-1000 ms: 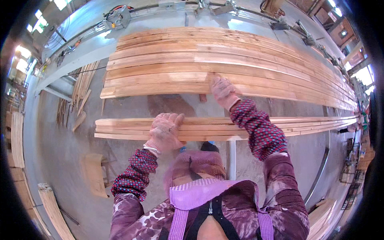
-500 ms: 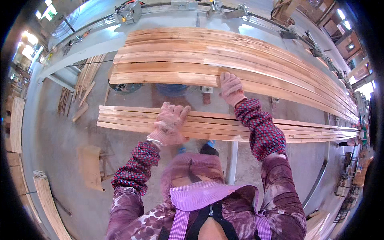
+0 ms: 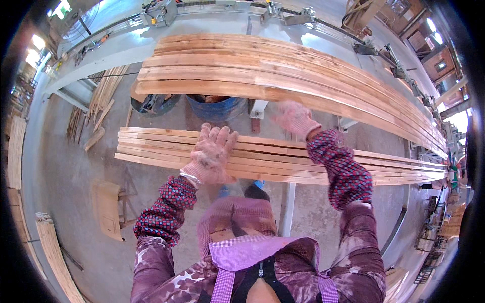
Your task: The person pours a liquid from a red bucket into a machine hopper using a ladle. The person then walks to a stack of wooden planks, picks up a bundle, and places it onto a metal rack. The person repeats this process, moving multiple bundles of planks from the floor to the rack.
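Observation:
My left hand, in a dusty pinkish work glove, lies over the near row of long wooden strips, its fingers stretched out across them. My right hand, gloved alike, is blurred at the front edge of the wider far row of wooden boards. Its fingers are too smeared to show whether they touch that edge. Both rows run side by side from left to far right, with a gap between them.
Under the gap stand a blue tub and a dark round container. Loose sticks lie at the left behind a pale metal frame. Machine parts on a rail line the far side. A bundle of strips is at lower left.
My right hand has come off the top of the nearest far board and shifted slightly toward me and rightward. My left hand stays on the near strips. The whole view has shifted a little.

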